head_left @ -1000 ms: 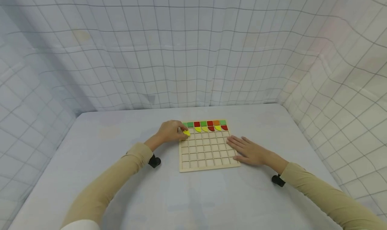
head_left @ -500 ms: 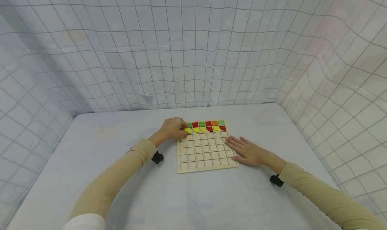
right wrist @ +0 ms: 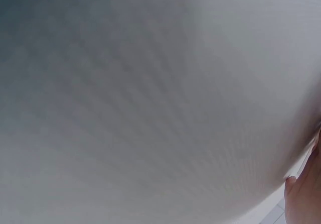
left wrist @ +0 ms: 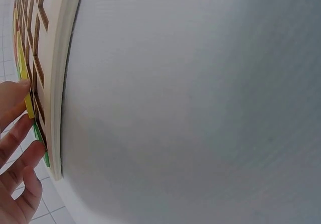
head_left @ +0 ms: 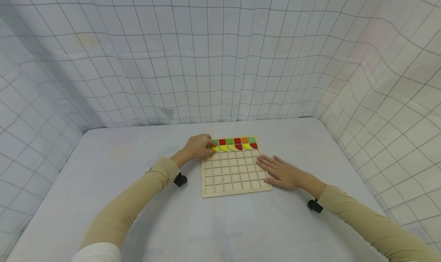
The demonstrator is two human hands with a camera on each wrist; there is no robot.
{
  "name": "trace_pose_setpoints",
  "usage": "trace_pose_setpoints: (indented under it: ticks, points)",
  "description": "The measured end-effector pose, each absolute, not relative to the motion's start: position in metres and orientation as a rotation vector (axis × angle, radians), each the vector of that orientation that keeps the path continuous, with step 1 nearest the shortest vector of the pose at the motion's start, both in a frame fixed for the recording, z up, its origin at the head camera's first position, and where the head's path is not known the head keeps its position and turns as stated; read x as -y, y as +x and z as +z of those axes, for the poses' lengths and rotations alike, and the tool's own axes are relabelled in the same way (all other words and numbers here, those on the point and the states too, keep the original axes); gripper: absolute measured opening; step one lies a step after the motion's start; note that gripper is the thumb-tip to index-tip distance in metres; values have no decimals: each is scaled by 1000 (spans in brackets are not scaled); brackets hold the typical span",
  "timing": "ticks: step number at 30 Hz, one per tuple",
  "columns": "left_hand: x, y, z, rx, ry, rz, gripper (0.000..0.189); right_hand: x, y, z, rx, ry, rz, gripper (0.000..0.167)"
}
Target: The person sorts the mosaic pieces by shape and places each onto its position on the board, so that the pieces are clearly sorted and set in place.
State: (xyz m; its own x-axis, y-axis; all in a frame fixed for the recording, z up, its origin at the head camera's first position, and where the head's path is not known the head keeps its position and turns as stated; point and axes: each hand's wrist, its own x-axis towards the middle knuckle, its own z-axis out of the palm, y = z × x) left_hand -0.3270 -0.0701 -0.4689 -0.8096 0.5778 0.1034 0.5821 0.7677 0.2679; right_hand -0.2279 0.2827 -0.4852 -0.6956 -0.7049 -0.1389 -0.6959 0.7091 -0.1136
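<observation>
A pale wooden grid board (head_left: 237, 193) lies on the table in the head view. My left hand (head_left: 198, 146) is over its far left corner, thumb and fingertips pinching a yellow quarter-round tile (head_left: 215, 148) at the second row. The left wrist view shows that yellow tile (left wrist: 29, 105) between thumb and fingers, with a green tile (left wrist: 41, 142) beside it under the other fingertips. Across the board, my right hand (head_left: 284, 174) lies flat, fingers straight, its fingertips on the board's right edge. Only a bit of the right hand (right wrist: 305, 196) shows in the right wrist view.
Square tiles in green, red (head_left: 237, 141) and orange (head_left: 244, 140) fill the board's far row. Quarter-round yellow and red tiles (head_left: 253, 145) sit in the second row. White table (head_left: 220, 227) surrounds the board, and a gridded white curtain (head_left: 220, 63) hangs behind and beside it.
The yellow tile in my left hand has moved a little right and away, into line with the second row. My right hand stays on the board's edge. The head view has shifted slightly.
</observation>
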Motion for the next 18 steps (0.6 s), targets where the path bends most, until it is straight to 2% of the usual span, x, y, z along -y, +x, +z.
trace_pose_setpoints:
  ticks: [14, 18]
  points:
    - [67, -322, -467, 2955, -926, -434, 28, -282, -227, -482, -2736, -1105, -87, 69]
    - [72, -316, -464, 2908, -889, -457, 30, -283, -228, -478, -2737, -1047, -140, 74]
